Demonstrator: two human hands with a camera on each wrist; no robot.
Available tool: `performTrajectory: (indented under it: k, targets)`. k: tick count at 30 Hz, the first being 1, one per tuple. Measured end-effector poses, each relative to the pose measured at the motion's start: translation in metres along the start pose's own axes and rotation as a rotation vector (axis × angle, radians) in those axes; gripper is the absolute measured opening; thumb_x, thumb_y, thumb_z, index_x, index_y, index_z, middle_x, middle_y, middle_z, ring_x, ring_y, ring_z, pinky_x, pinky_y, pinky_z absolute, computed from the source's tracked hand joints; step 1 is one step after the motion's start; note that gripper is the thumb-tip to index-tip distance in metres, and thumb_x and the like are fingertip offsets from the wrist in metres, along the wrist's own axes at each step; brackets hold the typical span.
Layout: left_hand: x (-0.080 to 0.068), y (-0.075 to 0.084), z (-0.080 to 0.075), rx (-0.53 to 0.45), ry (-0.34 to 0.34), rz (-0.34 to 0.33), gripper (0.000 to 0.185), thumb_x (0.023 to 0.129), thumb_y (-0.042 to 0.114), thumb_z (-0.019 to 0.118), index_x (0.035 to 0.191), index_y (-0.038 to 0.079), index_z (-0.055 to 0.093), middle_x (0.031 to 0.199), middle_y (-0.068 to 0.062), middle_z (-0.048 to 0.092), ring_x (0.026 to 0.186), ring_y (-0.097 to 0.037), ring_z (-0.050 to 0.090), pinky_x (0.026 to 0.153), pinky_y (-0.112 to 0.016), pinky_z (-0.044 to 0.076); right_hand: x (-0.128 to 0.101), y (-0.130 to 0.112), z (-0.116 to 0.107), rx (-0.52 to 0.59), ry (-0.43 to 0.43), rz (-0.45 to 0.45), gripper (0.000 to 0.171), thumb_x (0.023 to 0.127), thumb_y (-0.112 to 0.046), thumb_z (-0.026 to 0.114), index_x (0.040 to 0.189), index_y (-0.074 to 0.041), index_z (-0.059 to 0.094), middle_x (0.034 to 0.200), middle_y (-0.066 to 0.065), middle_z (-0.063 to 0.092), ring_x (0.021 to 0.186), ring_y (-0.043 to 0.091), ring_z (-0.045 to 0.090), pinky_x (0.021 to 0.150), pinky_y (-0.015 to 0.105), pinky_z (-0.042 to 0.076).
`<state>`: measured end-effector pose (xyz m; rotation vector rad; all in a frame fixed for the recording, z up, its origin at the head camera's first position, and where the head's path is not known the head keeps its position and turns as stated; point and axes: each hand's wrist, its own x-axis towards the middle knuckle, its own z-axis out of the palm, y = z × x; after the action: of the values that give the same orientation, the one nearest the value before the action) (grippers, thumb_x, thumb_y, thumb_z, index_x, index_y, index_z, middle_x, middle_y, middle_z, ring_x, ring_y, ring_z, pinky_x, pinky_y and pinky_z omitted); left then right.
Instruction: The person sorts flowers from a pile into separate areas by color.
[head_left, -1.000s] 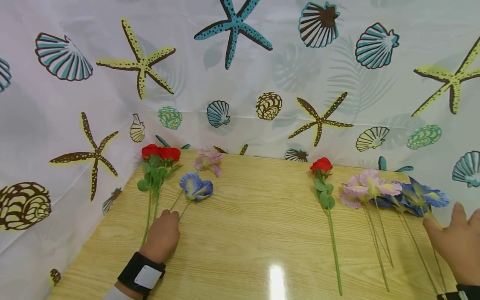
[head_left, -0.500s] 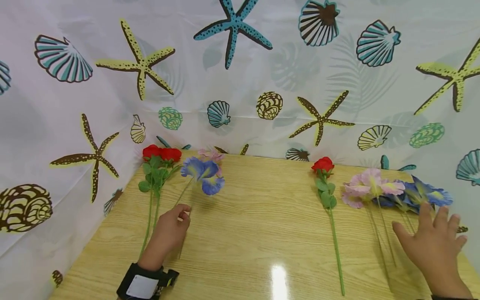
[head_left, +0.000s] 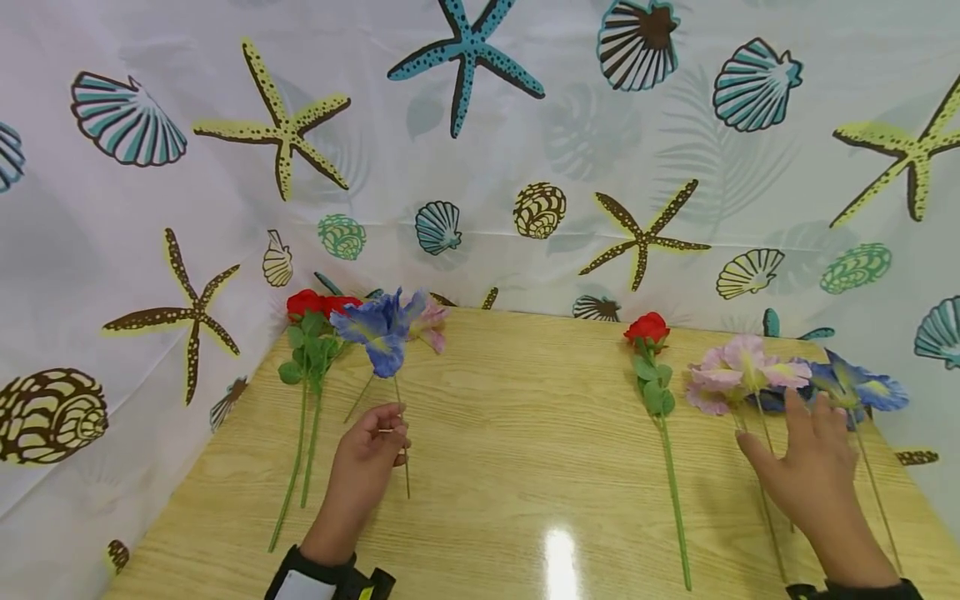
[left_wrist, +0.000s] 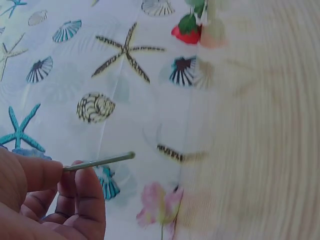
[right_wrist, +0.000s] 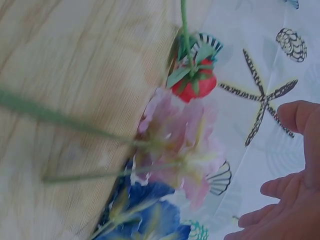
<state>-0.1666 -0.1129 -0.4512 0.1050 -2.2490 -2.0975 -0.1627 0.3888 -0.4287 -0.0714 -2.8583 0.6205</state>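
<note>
Between thumb and fingers my left hand (head_left: 366, 462) pinches the thin stem of a blue artificial iris (head_left: 381, 333). Its bloom stands up and overlaps the red roses and a pink flower behind it. In the left wrist view the end of the green stem (left_wrist: 102, 161) sticks out past the fingertips. My right hand (head_left: 813, 479) is spread with nothing in its grasp, over the stems of the right-hand flowers. Nearest to it are the pink flowers (head_left: 738, 375) and the blue irises (head_left: 862, 390), also visible in the right wrist view with the hand (right_wrist: 292, 200) beside them.
Red roses (head_left: 303, 302) with green stems lie at the table's left, beside a pink flower (head_left: 432, 325). A single red rose (head_left: 647, 327) lies right of centre. The wooden table (head_left: 525, 433) ends at a hanging cloth (head_left: 495, 167) printed with starfish and shells.
My left hand has raised the blue iris off the table and turned its bloom upright. My right hand has moved left from the table's right edge, over the pink and blue flowers.
</note>
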Motion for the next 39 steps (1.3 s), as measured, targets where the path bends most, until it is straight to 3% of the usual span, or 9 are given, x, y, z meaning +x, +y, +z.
performTrajectory:
  k: [4,11,14,18,22,26,32,35,39]
  targets:
    - [-0.005,0.003,0.018,-0.096,-0.092,-0.008,0.03,0.101,0.0,0.054,0.131,-0.003,0.056,0.107,-0.012,0.053,0.088,-0.016,0.058,0.071,-0.027,0.052,-0.003,-0.022,0.007,0.146,-0.071,-0.021,0.085,0.103,-0.039,0.052,0.156,0.005,0.002,0.155,0.037,-0.014,0.138,0.059,-0.016,0.096,0.082,0.002]
    - [-0.012,0.007,0.046,-0.127,-0.229,0.005,0.03,0.101,0.003,0.056,0.129,-0.005,0.059,0.109,-0.014,0.057,0.085,-0.017,0.057,0.068,-0.026,0.05,0.0,-0.071,0.021,0.385,-0.113,-0.066,0.065,0.104,-0.033,0.054,0.157,-0.008,0.026,0.158,0.027,0.022,0.14,0.052,0.023,0.098,0.071,0.031]
    - [-0.016,0.006,0.059,-0.1,-0.275,0.02,0.028,0.1,0.003,0.057,0.127,-0.006,0.06,0.108,-0.014,0.06,0.085,-0.016,0.058,0.068,-0.025,0.051,-0.006,-0.098,0.029,0.491,-0.144,-0.046,0.06,0.105,-0.034,0.052,0.155,-0.007,0.033,0.152,0.023,0.038,0.137,0.041,0.039,0.105,0.042,0.042]
    - [-0.024,0.004,0.079,-0.087,-0.319,0.028,0.026,0.1,0.006,0.058,0.122,-0.006,0.063,0.106,-0.013,0.064,0.084,-0.015,0.059,0.067,-0.024,0.05,-0.014,-0.135,0.045,0.64,-0.166,-0.083,0.047,0.104,-0.029,0.054,0.145,-0.006,0.049,0.138,0.014,0.057,0.125,0.029,0.055,0.09,0.013,0.045]
    - [-0.032,0.004,0.097,-0.098,-0.35,0.042,0.024,0.101,0.007,0.057,0.119,-0.007,0.064,0.104,-0.014,0.064,0.082,-0.014,0.059,0.066,-0.023,0.049,-0.017,-0.163,0.061,0.77,-0.211,-0.117,0.04,0.103,-0.025,0.058,0.138,-0.006,0.056,0.134,0.009,0.061,0.122,0.024,0.058,0.092,0.021,0.049]
    - [-0.039,0.004,0.108,-0.103,-0.365,0.061,0.023,0.1,0.008,0.058,0.115,-0.008,0.064,0.102,-0.012,0.064,0.08,-0.011,0.058,0.065,-0.021,0.048,-0.021,-0.18,0.072,0.842,-0.263,-0.087,0.034,0.101,-0.021,0.06,0.132,-0.006,0.061,0.128,0.009,0.064,0.12,0.024,0.06,0.093,0.029,0.05]
    - [-0.046,0.004,0.113,-0.121,-0.397,0.009,0.018,0.098,0.007,0.061,0.109,-0.006,0.068,0.088,-0.004,0.064,0.073,-0.009,0.056,0.063,-0.02,0.046,-0.03,-0.194,0.081,1.081,-0.253,-0.014,0.025,0.097,-0.005,0.062,0.118,0.008,0.064,0.111,0.011,0.069,0.11,0.023,0.063,0.091,0.027,0.049]
    - [-0.046,0.003,0.113,-0.136,-0.4,-0.035,0.019,0.097,0.008,0.062,0.106,-0.007,0.069,0.085,-0.005,0.064,0.073,-0.011,0.057,0.062,-0.021,0.048,-0.032,-0.196,0.082,1.194,-0.229,0.001,0.02,0.096,-0.004,0.064,0.113,0.005,0.066,0.105,0.008,0.071,0.106,0.021,0.064,0.091,0.027,0.049]
    - [-0.045,0.0,0.114,-0.142,-0.402,-0.082,0.021,0.098,0.014,0.063,0.105,-0.005,0.069,0.083,-0.003,0.064,0.073,-0.014,0.059,0.062,-0.025,0.051,-0.032,-0.196,0.082,1.254,-0.243,-0.002,0.017,0.096,-0.007,0.064,0.112,-0.002,0.065,0.102,0.004,0.07,0.104,0.021,0.065,0.092,0.032,0.05]
